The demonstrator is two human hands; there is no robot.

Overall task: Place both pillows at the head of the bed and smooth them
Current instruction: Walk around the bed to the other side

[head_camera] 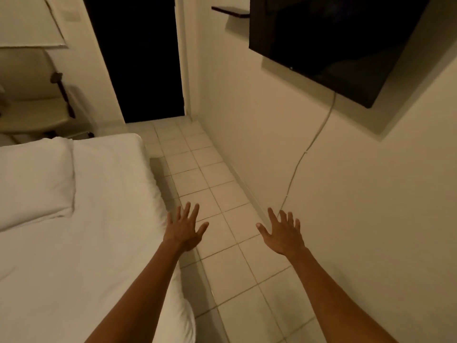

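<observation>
Nearest, two bare forearms reach up from the bottom edge of the frame. Left hand (184, 229) is spread flat, fingers apart, holding nothing, at the lower centre over the bed's right edge where it meets the floor. Right hand (284, 235) is likewise splayed and empty, at the lower centre-right, over the floor (222, 199) near the foot of the wall (358, 219). The hands are well apart.

Bed (94, 243) fills the lower left, covered in white sheeting with light creases. One pillow (34, 179), white, lies flat on the bed at the left edge of the frame, well apart from both hands. A second pillow cannot be made out.

Floor is pale tile, running as a narrow strip between bed and wall towards the upper centre. A thin cable (306, 152) runs down the wall from a dark television (333, 40) mounted at the upper right. A dark doorway (138, 58) stands at the upper centre. A chair (37, 105) sits at the upper left beyond the bed.
</observation>
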